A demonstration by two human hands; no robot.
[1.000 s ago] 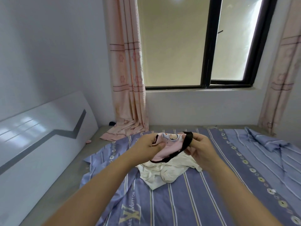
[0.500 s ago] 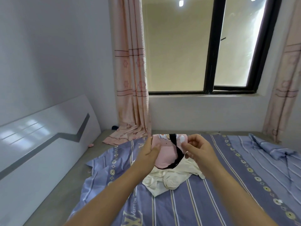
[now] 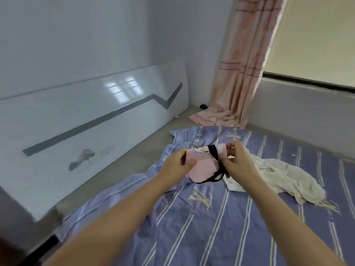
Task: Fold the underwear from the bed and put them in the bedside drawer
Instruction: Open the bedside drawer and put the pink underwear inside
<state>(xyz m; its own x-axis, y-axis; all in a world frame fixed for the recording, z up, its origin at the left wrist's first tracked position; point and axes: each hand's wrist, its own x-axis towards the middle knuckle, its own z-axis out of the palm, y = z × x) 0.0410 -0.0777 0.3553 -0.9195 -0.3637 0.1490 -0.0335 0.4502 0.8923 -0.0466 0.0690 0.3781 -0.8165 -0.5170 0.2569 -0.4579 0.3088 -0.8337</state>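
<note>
Both hands are holding one pair of pink underwear (image 3: 203, 166) up above the bed (image 3: 211, 227), between them. The left hand (image 3: 177, 166) is pinching the left edge of the fabric, fingers curled in, thumb pressing on the pink cloth. The right hand (image 3: 237, 160) is gripping the right side, fingers bent and closed around the top edge next to the black trim (image 3: 215, 156), thumb on the front. The underwear is pink with a small printed picture along the top and black elastic running down the right side and looping under the bottom; it is hanging off the sheet, not lying on it. A pile of cream-white clothes (image 3: 284, 181) is lying on the bed just to the right of the hands, partly behind the right wrist, crumpled, so what pieces are in it cannot be told. The sheet is blue-purple with pale stripes and tan logo prints. A glossy white headboard (image 3: 92, 120) with a grey zigzag line is leaning along the left wall. A pink curtain (image 3: 244, 70) is hanging in the far corner, its hem bunching on the floor.
</note>
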